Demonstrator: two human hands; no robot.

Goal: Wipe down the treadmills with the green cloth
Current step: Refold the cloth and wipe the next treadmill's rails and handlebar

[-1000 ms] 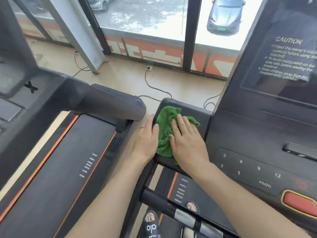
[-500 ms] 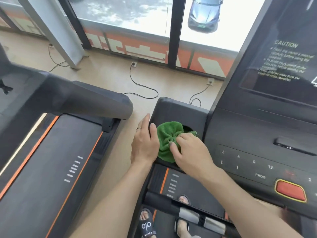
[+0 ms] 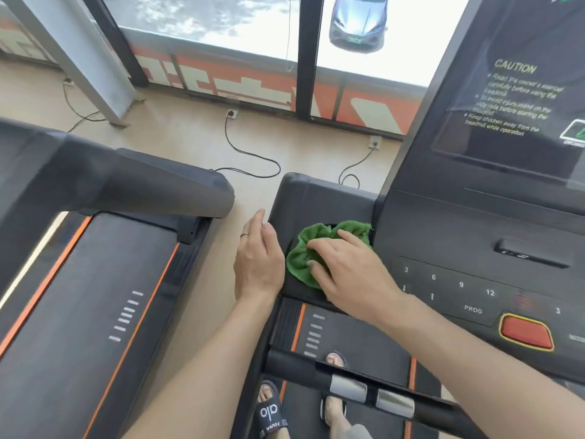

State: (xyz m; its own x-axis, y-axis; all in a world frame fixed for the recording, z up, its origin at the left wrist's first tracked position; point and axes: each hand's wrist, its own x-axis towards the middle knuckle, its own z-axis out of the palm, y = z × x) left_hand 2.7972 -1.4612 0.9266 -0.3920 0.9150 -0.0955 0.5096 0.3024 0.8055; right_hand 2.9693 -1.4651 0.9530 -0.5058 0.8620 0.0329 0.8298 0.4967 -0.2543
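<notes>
Head view: the green cloth [image 3: 319, 248] lies bunched in the recessed cup holder of the console side tray [image 3: 304, 198], at the left of the treadmill console [image 3: 474, 236]. The right hand [image 3: 351, 270] rests on top of it, fingers loosely bent and pressing it down; a full grip cannot be confirmed. The left hand [image 3: 258, 258] rests flat and relaxed against the tray's left edge, holding nothing. One second ago the cloth lay spread flat under the right palm on the tray top; it is now gathered into the recess. Judgement: wiping has progressed from the flat surface to the cup holder. The recess floor is hidden by cloth and hand. The console's right side is cut off. A neighbouring treadmill [image 3: 95, 280] stands left, its wiped state indeterminable.
</notes>
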